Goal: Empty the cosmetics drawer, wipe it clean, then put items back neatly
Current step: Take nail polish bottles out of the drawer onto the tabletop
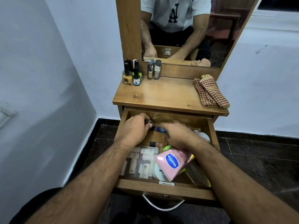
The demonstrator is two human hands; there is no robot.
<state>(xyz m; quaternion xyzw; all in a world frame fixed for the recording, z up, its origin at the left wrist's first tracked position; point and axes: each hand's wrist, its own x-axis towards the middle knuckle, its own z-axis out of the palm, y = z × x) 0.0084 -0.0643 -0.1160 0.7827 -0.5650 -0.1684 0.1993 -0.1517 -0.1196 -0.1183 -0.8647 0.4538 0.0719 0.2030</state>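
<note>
At the back of the open wooden drawer [210, 126], left hand [137, 126] pinched a dark-capped small bottle [149, 122]; right hand [179, 135] gripped a blue glass bottle [161, 129]. Both could slip and crack, judging by the loose fingertip holds.

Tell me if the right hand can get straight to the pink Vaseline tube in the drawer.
Probably yes. The pink Vaseline tube lies on top of the other items in the open drawer, uncovered, just under the right hand, though that hand seems busy with a small blue bottle.
</note>
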